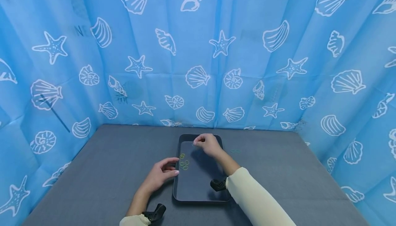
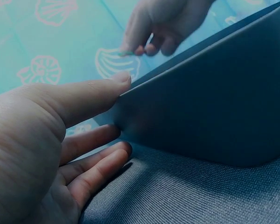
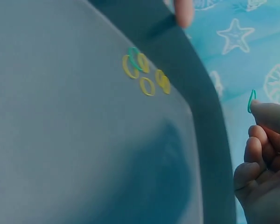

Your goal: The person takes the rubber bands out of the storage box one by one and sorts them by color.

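Observation:
A dark grey tray [image 1: 202,198] lies on the table. My left hand [image 1: 161,173] is at its left side, fingertips against the outer wall and rim, fingers loosely extended. Over the far end of the tray is my right hand [image 1: 209,145], which pinches a small green rubber band [image 3: 252,101] between thumb and finger. Inside the tray, near the left wall, lie several yellow rubber bands [image 3: 147,87] and a green rubber band [image 3: 134,59], some overlapping.
To the right of the tray, a few greenish rubber bands [image 1: 237,151] lie on the grey cloth-covered table [image 1: 278,174]. A blue curtain [image 1: 198,57] with white shells and starfish stands behind and at both sides.

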### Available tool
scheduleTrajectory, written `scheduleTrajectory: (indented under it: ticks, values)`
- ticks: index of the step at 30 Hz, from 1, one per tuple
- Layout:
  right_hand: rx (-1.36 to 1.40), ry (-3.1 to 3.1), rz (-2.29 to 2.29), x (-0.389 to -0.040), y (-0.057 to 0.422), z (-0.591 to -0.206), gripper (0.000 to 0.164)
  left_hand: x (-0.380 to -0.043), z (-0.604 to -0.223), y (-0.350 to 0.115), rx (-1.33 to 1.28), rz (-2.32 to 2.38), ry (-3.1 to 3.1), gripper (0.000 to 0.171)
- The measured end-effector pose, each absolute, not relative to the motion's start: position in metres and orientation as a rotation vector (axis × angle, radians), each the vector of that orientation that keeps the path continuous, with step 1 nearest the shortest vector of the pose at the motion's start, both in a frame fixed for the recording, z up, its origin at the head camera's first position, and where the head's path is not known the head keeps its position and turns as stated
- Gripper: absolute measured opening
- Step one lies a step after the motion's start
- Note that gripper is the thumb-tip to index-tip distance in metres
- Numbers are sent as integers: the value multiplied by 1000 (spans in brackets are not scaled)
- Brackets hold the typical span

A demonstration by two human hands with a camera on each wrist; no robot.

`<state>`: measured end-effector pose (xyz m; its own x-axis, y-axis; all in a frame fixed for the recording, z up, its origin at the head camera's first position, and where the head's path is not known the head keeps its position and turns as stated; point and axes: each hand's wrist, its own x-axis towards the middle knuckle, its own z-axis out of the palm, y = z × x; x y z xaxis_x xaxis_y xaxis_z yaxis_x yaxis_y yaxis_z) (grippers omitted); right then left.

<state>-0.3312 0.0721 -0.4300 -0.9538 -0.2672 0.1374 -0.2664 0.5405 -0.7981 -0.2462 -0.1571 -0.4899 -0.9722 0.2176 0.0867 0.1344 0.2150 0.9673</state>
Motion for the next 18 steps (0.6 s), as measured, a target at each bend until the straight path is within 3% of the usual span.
scheduleTrajectory:
  ticks: [18]
  values:
    - [-398,2878,-1477,-336,118,-407,4,-249,-496,-159,360,1865,2414,44]
